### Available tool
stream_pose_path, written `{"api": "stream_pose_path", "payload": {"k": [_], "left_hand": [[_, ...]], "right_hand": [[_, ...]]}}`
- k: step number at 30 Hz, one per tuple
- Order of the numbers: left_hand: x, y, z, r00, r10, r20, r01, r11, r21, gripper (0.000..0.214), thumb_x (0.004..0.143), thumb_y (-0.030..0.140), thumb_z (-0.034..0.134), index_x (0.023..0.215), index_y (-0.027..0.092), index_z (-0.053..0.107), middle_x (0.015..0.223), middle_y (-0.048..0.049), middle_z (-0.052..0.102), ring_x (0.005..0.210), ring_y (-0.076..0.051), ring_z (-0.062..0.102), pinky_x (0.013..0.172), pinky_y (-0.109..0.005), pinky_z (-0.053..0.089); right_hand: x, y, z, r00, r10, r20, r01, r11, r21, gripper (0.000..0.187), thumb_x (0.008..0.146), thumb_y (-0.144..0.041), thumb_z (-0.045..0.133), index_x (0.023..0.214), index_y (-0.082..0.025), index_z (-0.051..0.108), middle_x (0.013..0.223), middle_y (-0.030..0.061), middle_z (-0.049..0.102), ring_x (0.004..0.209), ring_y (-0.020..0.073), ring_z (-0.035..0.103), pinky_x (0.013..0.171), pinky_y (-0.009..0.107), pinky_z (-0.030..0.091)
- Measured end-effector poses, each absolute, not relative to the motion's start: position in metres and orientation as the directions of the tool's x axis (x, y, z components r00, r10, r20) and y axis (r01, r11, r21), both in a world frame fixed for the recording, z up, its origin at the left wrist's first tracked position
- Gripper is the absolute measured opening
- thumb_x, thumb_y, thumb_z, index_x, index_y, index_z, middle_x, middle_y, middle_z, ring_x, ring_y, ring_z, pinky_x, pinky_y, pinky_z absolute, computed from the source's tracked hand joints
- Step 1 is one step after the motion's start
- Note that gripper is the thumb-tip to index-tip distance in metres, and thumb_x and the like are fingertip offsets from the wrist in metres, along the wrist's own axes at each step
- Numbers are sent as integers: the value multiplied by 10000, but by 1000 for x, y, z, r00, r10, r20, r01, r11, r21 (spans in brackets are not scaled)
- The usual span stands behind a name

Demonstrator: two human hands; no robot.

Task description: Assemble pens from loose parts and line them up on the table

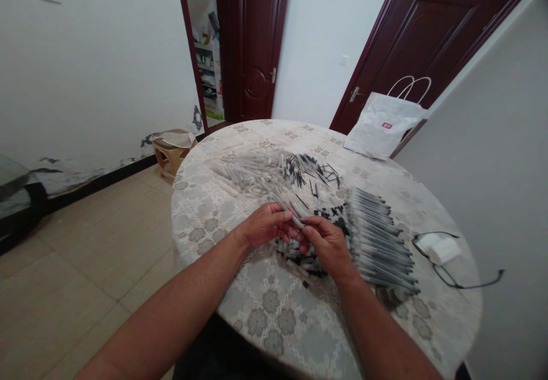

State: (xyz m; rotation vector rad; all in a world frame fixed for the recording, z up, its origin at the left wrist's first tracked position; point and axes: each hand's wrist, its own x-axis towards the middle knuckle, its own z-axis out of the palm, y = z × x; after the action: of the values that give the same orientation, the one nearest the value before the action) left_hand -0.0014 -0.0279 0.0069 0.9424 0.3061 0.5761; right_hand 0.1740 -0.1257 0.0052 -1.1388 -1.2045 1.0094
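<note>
Both my hands meet over the middle of the table, closed on one pen barrel [282, 202], a pale translucent tube slanting up to the left. My left hand [270, 223] pinches it along its length. At its lower end are the fingers of my right hand [326, 242]; what they do there is partly hidden. Beyond my hands lies a pile of clear pen barrels [244, 172], with dark thin refills [299, 169] beside it. Small black pen parts [336, 217] lie close to my right hand. To the right, pens [377, 237] are stacked in a neat row.
A round table [274, 311] wears a floral cloth. On its right lie eyeglasses [447, 280] and a white folded tissue [443, 250]. A white paper bag [383, 126] stands at the back right. A low stool [171, 154] is on the floor to the left.
</note>
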Motion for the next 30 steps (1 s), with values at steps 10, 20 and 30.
{"api": "stream_pose_path", "payload": {"k": [10,20,30], "left_hand": [[-9,-3,6,546,833,-92,-604,467,645,129,901,266,665,901,137,666,880,-98,769,719,-190,748,554,-246,585],[-7,3,11,426,877,-224,-697,476,537,261,993,205,481,811,114,643,871,-118,764,800,-188,758,641,-254,606],[-4,4,1,432,888,-154,-665,430,610,118,914,202,611,834,120,635,892,-124,762,859,-230,763,704,-301,622]], "right_hand": [[211,-114,9,456,806,376,469,142,-872,279,923,-421,586,1008,-175,687,815,41,725,616,154,631,577,275,507],[224,-114,0,78,876,476,878,166,-449,232,923,-192,509,1057,-157,695,1016,112,694,962,230,639,895,357,489],[209,-126,2,-156,960,233,916,229,-329,278,969,-206,523,1207,-212,667,1080,87,617,1007,196,617,923,297,476]]}}
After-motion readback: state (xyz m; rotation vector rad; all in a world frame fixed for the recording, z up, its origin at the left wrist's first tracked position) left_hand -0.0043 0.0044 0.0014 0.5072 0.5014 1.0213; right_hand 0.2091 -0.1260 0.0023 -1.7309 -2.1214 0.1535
